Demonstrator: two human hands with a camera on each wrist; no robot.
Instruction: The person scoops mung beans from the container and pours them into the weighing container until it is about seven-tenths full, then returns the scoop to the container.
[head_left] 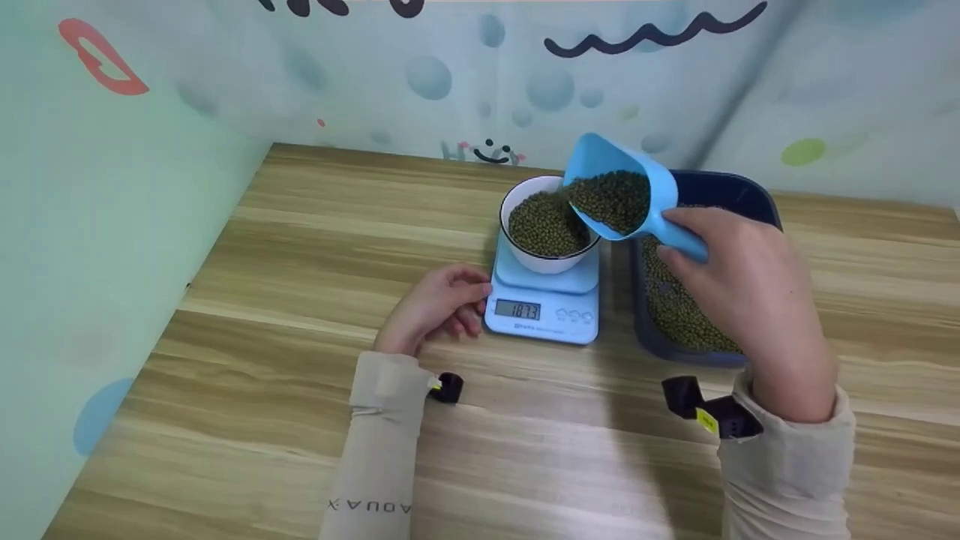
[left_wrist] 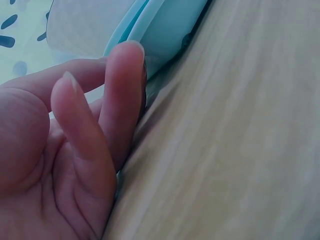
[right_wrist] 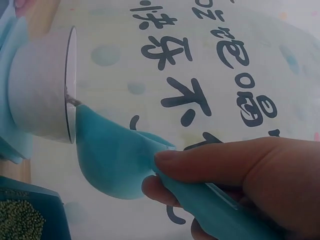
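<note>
My right hand (head_left: 757, 285) grips the handle of a light blue scoop (head_left: 667, 196), tilted left over a white bowl (head_left: 551, 264) with a dark rim. Small green beans (head_left: 611, 199), looking like mung beans, lie in the scoop, and some spill from its lip into the bowl. More beans fill much of the bowl, which stands on a light blue kitchen scale (head_left: 541, 330). Its display (head_left: 517, 310) seems to read 1873; any decimal point is unclear. Beside the scale, my left hand (head_left: 442, 300) touches its left edge with loosely bent fingers (left_wrist: 122, 90).
To the right of the scale stands a dark blue bin (head_left: 649, 341) with more beans in it, partly covered by my right hand. The wooden table (head_left: 300, 262) meets a patterned wall (head_left: 360, 82) at the back and left.
</note>
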